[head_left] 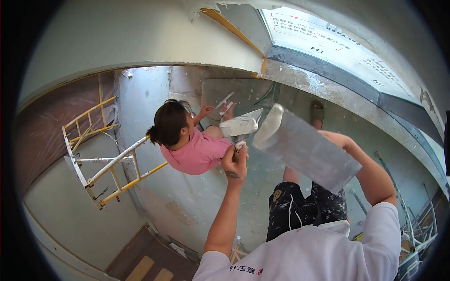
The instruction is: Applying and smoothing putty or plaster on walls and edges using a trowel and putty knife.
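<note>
Beyond the white shirt [323, 253], a broad trowel [314, 152] is held by the right grip [338, 139], its fingers hidden, and a putty knife [240, 137] by the closed left grip [234, 163].

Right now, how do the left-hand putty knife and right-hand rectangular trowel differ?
The rectangular trowel looks larger than the putty knife. White paste covers much of the putty knife's blade; the rectangular trowel carries it along one end. Both are handheld and paste-loaded.

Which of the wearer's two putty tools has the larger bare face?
The rectangular grey plate at the right hand: white paste covers only one end. The smaller blade in the left hand is mostly coated.
</note>
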Demonstrator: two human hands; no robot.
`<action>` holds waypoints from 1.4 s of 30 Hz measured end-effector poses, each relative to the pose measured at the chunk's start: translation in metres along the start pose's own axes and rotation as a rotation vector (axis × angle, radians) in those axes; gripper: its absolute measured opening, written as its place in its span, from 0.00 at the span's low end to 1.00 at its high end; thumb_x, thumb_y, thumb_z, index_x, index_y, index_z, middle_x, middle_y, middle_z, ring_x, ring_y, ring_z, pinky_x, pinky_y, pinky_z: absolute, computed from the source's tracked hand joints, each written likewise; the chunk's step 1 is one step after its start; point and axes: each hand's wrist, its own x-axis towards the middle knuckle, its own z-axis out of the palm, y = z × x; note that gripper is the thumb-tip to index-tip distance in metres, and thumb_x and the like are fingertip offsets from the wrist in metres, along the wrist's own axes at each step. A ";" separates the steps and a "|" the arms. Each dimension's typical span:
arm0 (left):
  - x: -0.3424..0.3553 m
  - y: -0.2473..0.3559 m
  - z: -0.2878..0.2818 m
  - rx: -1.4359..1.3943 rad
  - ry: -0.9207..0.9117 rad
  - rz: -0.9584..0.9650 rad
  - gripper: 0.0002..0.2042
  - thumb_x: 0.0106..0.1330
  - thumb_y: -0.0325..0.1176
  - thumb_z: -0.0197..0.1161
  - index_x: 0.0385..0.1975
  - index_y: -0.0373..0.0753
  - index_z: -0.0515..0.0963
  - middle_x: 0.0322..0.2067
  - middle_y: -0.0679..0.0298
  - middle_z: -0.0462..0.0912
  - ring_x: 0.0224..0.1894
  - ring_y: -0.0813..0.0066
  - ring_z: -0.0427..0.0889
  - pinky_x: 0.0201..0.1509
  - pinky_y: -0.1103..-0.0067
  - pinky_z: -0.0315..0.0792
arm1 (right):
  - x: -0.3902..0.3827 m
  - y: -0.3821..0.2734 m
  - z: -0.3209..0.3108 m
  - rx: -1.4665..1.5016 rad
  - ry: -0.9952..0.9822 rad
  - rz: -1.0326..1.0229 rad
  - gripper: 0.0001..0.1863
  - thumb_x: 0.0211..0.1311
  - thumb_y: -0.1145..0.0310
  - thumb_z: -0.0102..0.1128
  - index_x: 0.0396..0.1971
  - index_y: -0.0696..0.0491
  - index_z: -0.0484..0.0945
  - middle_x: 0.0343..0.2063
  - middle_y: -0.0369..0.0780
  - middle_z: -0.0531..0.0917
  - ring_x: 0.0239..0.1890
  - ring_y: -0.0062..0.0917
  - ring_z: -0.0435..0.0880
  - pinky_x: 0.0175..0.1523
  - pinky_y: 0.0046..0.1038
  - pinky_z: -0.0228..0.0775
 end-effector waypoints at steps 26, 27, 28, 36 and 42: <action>-0.093 -0.006 0.014 -0.770 -0.009 -0.436 0.10 0.71 0.36 0.58 0.42 0.36 0.76 0.28 0.64 0.78 0.25 0.76 0.75 0.28 0.79 0.69 | 0.126 -0.162 -0.036 0.651 0.330 0.012 0.09 0.68 0.66 0.52 0.36 0.55 0.78 0.34 0.40 0.85 0.30 0.22 0.85 0.35 0.27 0.83; -0.094 -0.007 0.014 -0.772 -0.029 -0.418 0.11 0.71 0.36 0.57 0.44 0.35 0.76 0.29 0.63 0.78 0.25 0.75 0.75 0.28 0.78 0.69 | 0.121 -0.172 -0.033 0.628 0.339 0.031 0.09 0.68 0.66 0.53 0.34 0.56 0.77 0.29 0.38 0.83 0.26 0.20 0.83 0.31 0.23 0.82; -0.100 -0.008 0.009 -0.770 -0.032 -0.409 0.12 0.72 0.35 0.57 0.47 0.34 0.75 0.30 0.63 0.78 0.25 0.74 0.75 0.28 0.76 0.69 | 0.116 -0.183 -0.012 0.621 0.344 0.037 0.09 0.68 0.66 0.53 0.34 0.56 0.77 0.29 0.38 0.83 0.26 0.20 0.83 0.31 0.23 0.82; -0.103 0.014 -0.014 -0.795 -0.141 -0.386 0.12 0.71 0.37 0.57 0.45 0.34 0.76 0.29 0.63 0.78 0.25 0.75 0.75 0.28 0.78 0.70 | 0.052 -0.281 0.117 0.651 0.162 0.108 0.09 0.67 0.66 0.54 0.33 0.56 0.74 0.23 0.37 0.79 0.25 0.21 0.81 0.25 0.21 0.79; -0.062 0.020 -0.023 -0.939 -0.288 -0.406 0.13 0.71 0.39 0.58 0.43 0.35 0.77 0.29 0.61 0.78 0.24 0.74 0.76 0.27 0.78 0.70 | 0.008 -0.214 0.097 0.218 0.411 -0.036 0.16 0.70 0.65 0.53 0.49 0.60 0.75 0.41 0.40 0.83 0.38 0.20 0.85 0.40 0.24 0.80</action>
